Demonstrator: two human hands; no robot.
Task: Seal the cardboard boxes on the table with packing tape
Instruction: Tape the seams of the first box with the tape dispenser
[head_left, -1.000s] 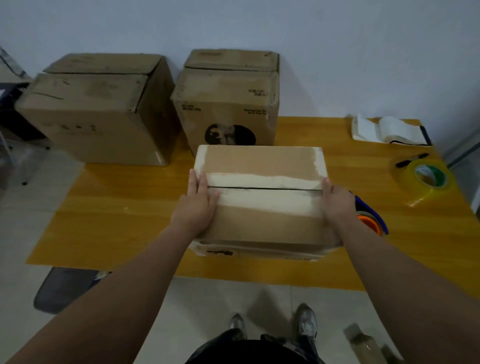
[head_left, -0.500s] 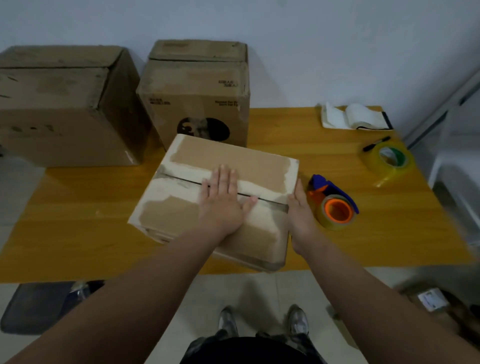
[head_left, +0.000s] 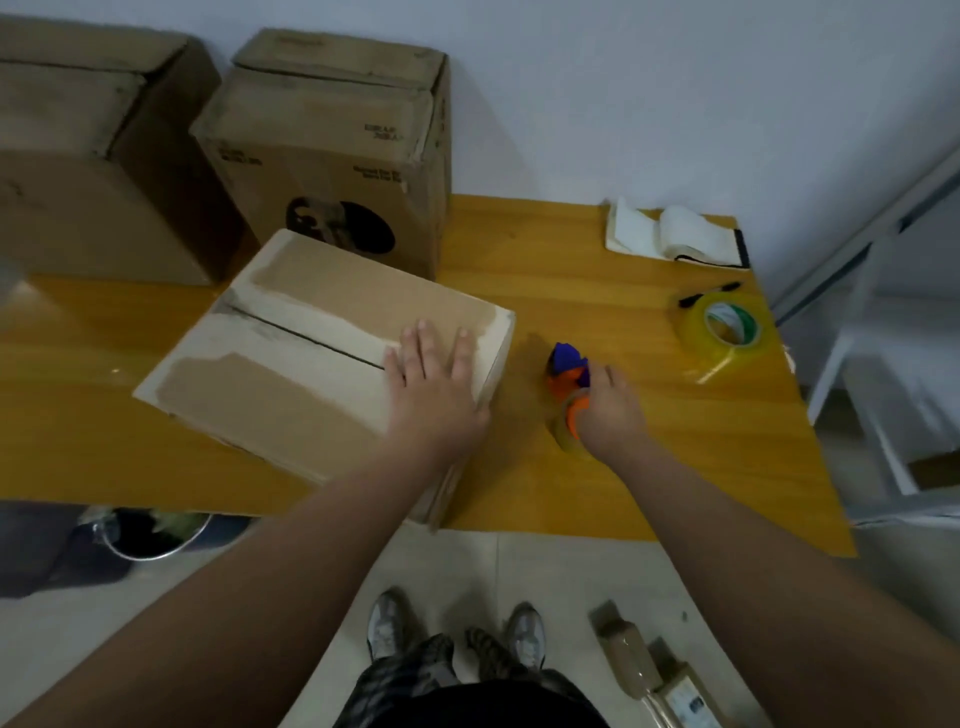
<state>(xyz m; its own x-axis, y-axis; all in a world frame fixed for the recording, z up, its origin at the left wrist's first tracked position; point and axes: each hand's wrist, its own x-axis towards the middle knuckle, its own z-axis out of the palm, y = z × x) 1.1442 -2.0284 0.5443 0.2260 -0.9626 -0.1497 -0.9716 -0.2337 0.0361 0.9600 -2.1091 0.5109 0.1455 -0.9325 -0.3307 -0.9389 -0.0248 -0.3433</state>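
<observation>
Two hands: we are pressing our left hand (head_left: 431, 384) flat on the box (head_left: 280, 374) on the table (head_left: 649, 483), gripping the tape dispenser (head_left: 567, 374) beside it with our right hand (head_left: 610, 410); next, probably, taping the open seam (head_left: 311, 339).

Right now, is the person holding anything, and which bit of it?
The right hand grips the tape dispenser round its near, orange end. The left hand only presses flat on the box.

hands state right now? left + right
Left hand: open, flat on the box top.
Right hand: closed, gripping the tape dispenser.
</observation>
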